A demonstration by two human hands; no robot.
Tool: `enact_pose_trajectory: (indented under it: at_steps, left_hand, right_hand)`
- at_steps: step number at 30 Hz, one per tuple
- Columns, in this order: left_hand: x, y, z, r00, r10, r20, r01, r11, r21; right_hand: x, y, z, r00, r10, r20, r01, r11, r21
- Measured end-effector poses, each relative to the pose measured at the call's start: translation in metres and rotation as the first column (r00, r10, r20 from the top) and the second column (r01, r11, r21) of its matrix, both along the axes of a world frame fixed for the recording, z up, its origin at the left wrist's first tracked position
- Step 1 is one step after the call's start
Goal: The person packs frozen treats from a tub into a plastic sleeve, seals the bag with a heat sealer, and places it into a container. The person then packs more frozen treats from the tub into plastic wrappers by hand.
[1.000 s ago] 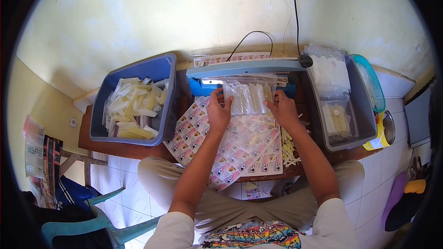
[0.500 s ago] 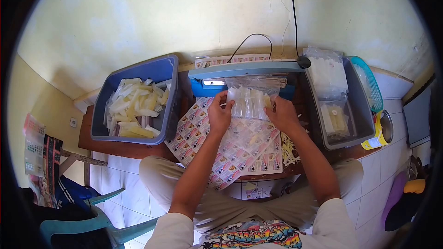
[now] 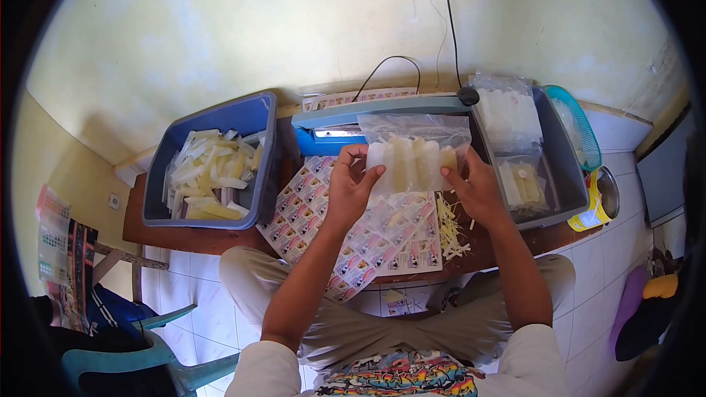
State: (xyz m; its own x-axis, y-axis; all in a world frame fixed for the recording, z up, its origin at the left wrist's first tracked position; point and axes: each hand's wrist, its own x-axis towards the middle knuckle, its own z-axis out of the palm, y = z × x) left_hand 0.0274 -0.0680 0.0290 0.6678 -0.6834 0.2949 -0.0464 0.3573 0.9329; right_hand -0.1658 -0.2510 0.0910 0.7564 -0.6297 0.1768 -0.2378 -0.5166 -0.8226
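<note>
A clear plastic bag (image 3: 412, 158) with several pale white and yellowish sticks side by side is held up between both hands, its empty top edge pointing to the wall. My left hand (image 3: 353, 187) pinches its left side, thumb in front. On the right side, my right hand (image 3: 474, 184) grips it with the thumb on the front face. Behind the bag is a blue sealing machine (image 3: 320, 141) with a long grey-blue arm (image 3: 382, 106). Printed label sheets (image 3: 301, 206) lie beneath, with clear plastic on top.
A grey-blue tub (image 3: 266, 154) of loose wrapped sticks stands left. The right tub (image 3: 577, 176) holds filled bags (image 3: 511, 117). Beyond it are a teal basket (image 3: 585, 129) and a yellow can (image 3: 597, 209). Yellow strips (image 3: 450, 231) lie by the sheets. A black cable (image 3: 450, 22) hangs down.
Both hands have lifted the bag off the sheets and away from the sealing machine, toward the right and nearer the camera. The view has shifted slightly.
</note>
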Motion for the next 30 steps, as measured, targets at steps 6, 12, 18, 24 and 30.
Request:
enact_pose_trajectory:
  at_steps: [6,12,18,24,30]
  left_hand:
    - [-0.015,-0.009,0.016,0.988,-0.131,-0.076,0.129,0.991,-0.033]
    - [-0.044,-0.040,0.039,0.971,-0.203,-0.123,0.199,0.979,-0.048]
    - [-0.068,-0.095,0.054,0.967,-0.249,-0.048,0.242,0.962,-0.126]
    - [-0.091,-0.150,0.054,0.971,-0.223,-0.092,0.212,0.971,-0.109]
    - [-0.101,-0.189,0.049,0.973,-0.225,-0.050,0.220,0.971,-0.088]
  right_hand:
    - [-0.024,-0.018,-0.014,0.972,-0.002,0.233,-0.037,0.986,0.163]
    - [-0.053,-0.040,0.008,0.966,-0.057,0.251,0.020,0.989,0.146]
    - [-0.081,-0.079,0.015,0.934,-0.135,0.329,0.119,0.991,0.070]
    - [-0.097,-0.122,0.002,0.903,-0.256,0.344,0.244,0.967,0.077]
    - [-0.107,-0.149,0.001,0.891,-0.317,0.324,0.312,0.948,0.068]
